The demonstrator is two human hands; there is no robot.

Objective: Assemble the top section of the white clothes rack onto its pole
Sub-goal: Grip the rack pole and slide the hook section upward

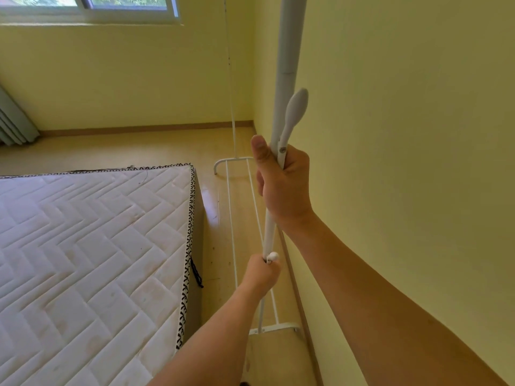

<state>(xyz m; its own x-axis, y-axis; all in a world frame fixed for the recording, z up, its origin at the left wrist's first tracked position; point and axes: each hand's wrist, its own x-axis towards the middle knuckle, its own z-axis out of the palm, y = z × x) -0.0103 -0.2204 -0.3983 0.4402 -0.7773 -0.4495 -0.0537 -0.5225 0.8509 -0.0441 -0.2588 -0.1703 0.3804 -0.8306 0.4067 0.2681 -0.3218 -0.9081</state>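
Pole [287, 51]: upright, beside wall [404, 135].
Right hand [284, 185]: closed round pole and paddle lever [294, 112].
Left hand [262, 274]: closed round pole lower down, at knob [273, 257].

The pole [288, 51] stands upright close to the wall [404, 135] on the right, with the right hand [284, 185] around it above the left hand [263, 274]. The mattress [92, 254] lies to the left. Between mattress and wall the rack base [231, 218] sits on the floor [139, 149], its far end seemingly near the corner.
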